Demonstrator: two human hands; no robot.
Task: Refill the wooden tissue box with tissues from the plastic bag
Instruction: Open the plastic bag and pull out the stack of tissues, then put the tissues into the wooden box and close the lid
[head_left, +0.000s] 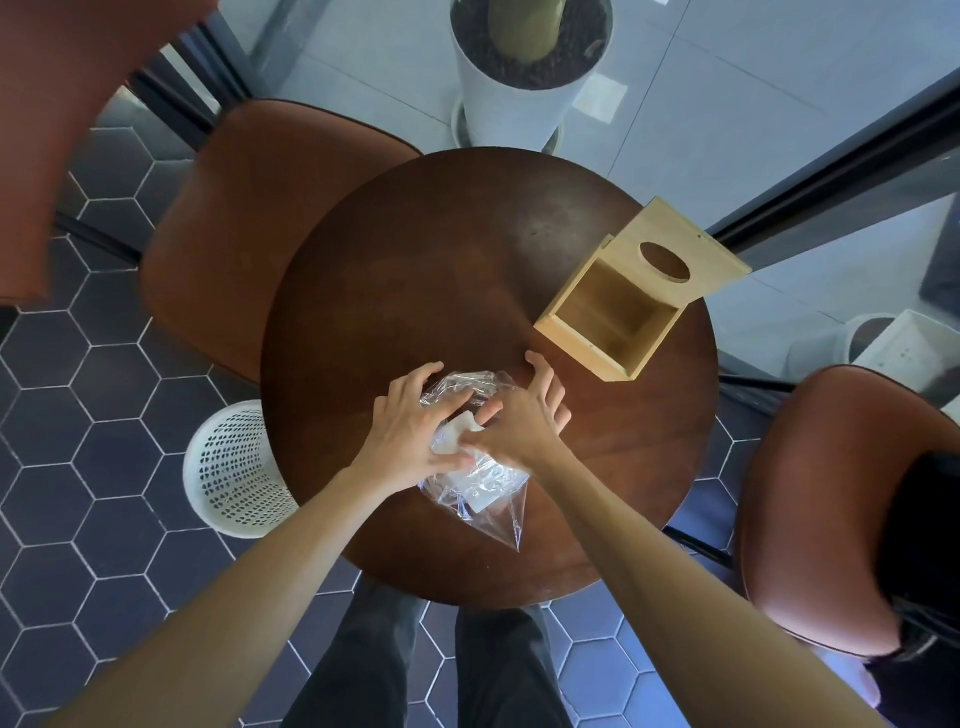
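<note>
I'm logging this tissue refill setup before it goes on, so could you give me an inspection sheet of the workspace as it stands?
Surface: round dark wooden table, bare apart from the job's things.
Job's things: wooden tissue box lies at the table's right edge, open and empty inside, its lid with the oval hole swung back. Clear plastic bag with white tissues lies near the front.
Clutter: nothing seen.
Grippers: left hand and right hand both grip the bag.
Cables: nothing seen.
Surroundings: brown chairs, white perforated wastebasket, potted plant, hexagon-tiled floor.
</note>
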